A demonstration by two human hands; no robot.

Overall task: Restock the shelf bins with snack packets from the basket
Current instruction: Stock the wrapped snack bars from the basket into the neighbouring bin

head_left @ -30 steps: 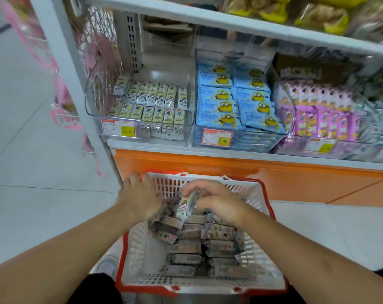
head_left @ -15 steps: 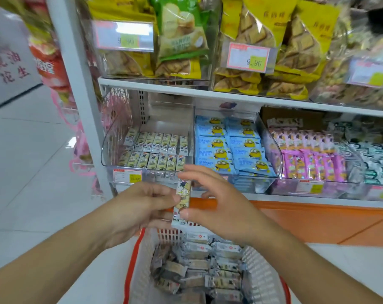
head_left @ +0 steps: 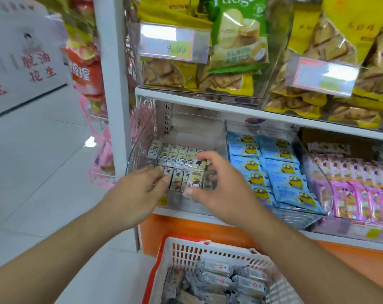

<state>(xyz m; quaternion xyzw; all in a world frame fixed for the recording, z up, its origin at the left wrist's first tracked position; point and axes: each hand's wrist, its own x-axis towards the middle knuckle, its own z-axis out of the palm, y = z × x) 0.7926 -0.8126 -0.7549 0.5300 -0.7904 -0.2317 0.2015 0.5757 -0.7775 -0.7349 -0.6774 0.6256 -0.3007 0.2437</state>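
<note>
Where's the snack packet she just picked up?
The packet is in the right hand, over the leftmost clear bin, left of the blue packets.

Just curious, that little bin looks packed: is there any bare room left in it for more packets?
Yes: the back of the left bin is bare, between the rear packet row and the shelf's back wall. The front, where the right hand holds a packet beside the left hand, is crowded. The blue packets fill the neighbouring bin.

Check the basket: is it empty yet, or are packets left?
Not empty. The basket holds a pile of snack packets behind its white slatted wall; its lower part is cut off by the frame.
</note>
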